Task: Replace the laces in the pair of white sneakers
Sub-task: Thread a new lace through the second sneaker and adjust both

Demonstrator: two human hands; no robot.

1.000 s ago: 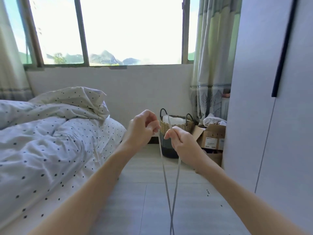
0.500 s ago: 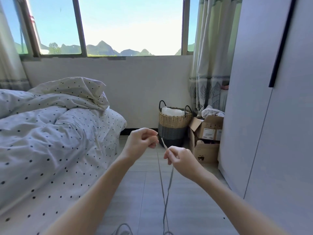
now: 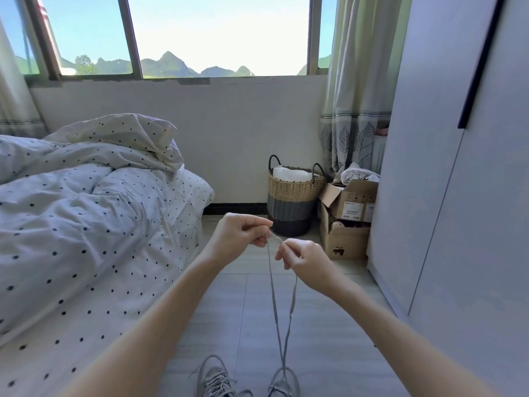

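Two pale sneakers stand on the floor at the bottom edge, a laced one on the left and another on the right. A grey lace rises in two strands from the right sneaker to my hands, crossing just above the shoe. My left hand pinches one end of the lace. My right hand pinches the other end, close beside the left. Both lace tips meet between my fingertips in mid-air, above the floor.
A bed with a polka-dot duvet fills the left side. A woven basket and open cardboard boxes stand against the far wall. A white wardrobe lines the right. Grey floor tiles lie between.
The view has tilted down, so both sneakers now show at the bottom edge. My hands have dropped lower and stay close together, still pinching the lace ends.
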